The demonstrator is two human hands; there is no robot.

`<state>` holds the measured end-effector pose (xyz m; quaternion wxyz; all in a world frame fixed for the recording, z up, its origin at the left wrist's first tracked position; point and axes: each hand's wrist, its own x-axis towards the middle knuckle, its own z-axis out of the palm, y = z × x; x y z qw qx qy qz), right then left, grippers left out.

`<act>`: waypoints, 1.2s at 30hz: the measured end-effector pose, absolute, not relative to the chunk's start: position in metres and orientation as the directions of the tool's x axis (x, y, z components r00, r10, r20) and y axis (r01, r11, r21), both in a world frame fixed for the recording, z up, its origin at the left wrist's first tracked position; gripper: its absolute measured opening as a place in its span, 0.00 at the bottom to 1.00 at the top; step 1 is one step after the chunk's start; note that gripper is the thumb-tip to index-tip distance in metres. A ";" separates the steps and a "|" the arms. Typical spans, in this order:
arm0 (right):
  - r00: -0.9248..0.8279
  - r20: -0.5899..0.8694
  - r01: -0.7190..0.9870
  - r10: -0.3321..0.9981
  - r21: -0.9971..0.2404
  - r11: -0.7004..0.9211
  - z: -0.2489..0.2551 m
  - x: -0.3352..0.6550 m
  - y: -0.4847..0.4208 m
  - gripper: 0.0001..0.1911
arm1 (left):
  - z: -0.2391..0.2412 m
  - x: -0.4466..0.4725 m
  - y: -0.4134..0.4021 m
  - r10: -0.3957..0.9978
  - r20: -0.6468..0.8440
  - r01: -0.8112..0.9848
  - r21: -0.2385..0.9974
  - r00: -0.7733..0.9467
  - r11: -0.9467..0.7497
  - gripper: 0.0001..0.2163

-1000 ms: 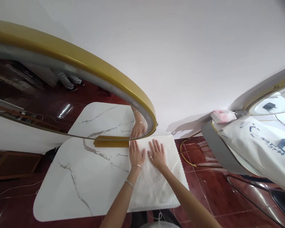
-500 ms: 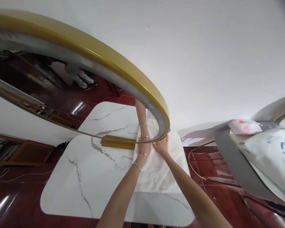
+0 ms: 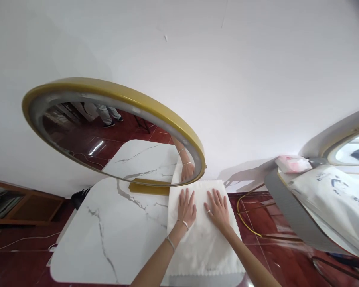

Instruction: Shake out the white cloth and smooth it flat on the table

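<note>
A white cloth (image 3: pixel 204 247) with a scalloped near edge lies spread over the right end of the marble-patterned table (image 3: pixel 83 247). Both of my hands rest flat on its far half, palms down. My left hand (image 3: pixel 186 207) has its fingers stretched out and wears bracelets at the wrist. To its right, my right hand (image 3: pixel 218 209) is spread, with a ring on one finger. A gap of bare cloth shows between them. Neither hand grips anything.
A gold-rimmed oval mirror (image 3: pixel 128 93) overhangs the table's far side, its gold base (image 3: pixel 149 189) just left of the cloth. On the right, a chair (image 3: pixel 290 207) holds a white printed bag (image 3: pixel 344 199) and a tissue pack (image 3: pixel 293 164). A wooden shelf (image 3: pixel 42 205) stands at left.
My hands have come back from the cloth's far edge, under the mirror rim, and moved apart. They now lie flat, and the cloth looks smoother. The view has shifted, showing the whole mirror.
</note>
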<state>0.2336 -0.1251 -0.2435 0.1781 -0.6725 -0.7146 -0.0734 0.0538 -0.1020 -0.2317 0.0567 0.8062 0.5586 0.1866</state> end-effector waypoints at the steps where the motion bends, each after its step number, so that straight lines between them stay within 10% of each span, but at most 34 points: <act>1: -0.003 0.344 0.990 0.939 -0.129 0.050 -0.242 0.236 -0.118 0.27 | -0.229 0.060 -0.092 0.926 0.229 0.881 0.306 0.302 -0.362 0.26; 12: 0.140 0.151 0.977 0.979 -0.180 -0.112 -0.227 0.250 -0.033 0.28 | -0.209 0.080 -0.018 0.941 0.116 0.887 0.317 0.317 -0.337 0.26; 25: -0.027 0.245 0.993 0.969 -0.107 0.055 -0.226 0.243 -0.125 0.28 | -0.204 0.112 -0.031 0.864 0.163 0.804 0.318 0.477 -0.503 0.23; 36: -0.013 0.233 0.994 0.972 -0.101 0.038 -0.224 0.232 -0.251 0.34 | -0.227 0.050 -0.216 0.934 0.203 0.905 0.255 0.293 -0.340 0.28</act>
